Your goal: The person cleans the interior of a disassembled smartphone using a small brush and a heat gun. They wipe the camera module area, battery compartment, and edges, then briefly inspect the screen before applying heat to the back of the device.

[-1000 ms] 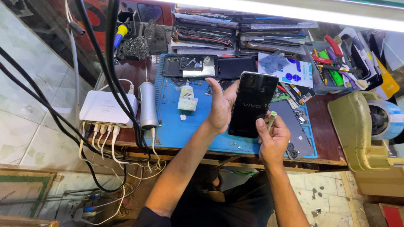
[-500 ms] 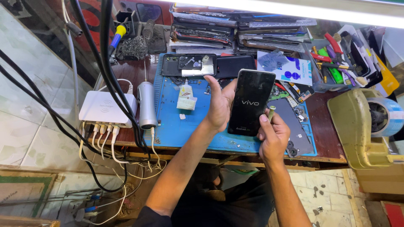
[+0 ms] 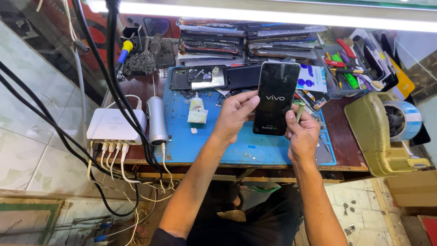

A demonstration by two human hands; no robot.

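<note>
far left of the frame: a white multi-port charger is seen on the bench edge, with white cables hanging down from its front. just to its right a silver cylindrical tool lies lengthwise, touching the left border of the blue work mat. black cables cross the upper left in front of the view.

centre: on the mat's upper part an opened phone body is laid flat; below it a small white charger plug stands apart.

the left hand is closed partly around the left edge of a black smartphone, thumb on the front glass, fingers hidden behind. the phone is held upright above the mat, centre right of the frame, screen lit with a logo on black.

the right hand is curled against the phone's lower right edge; a thin greenish stick-like tool is pinched in it, pointing up. what kind of tool cannot be told.

upper centre: stacked phone parts are piled at the back. right: a tray of screwdrivers, then an olive tape dispenser at far right.
</note>
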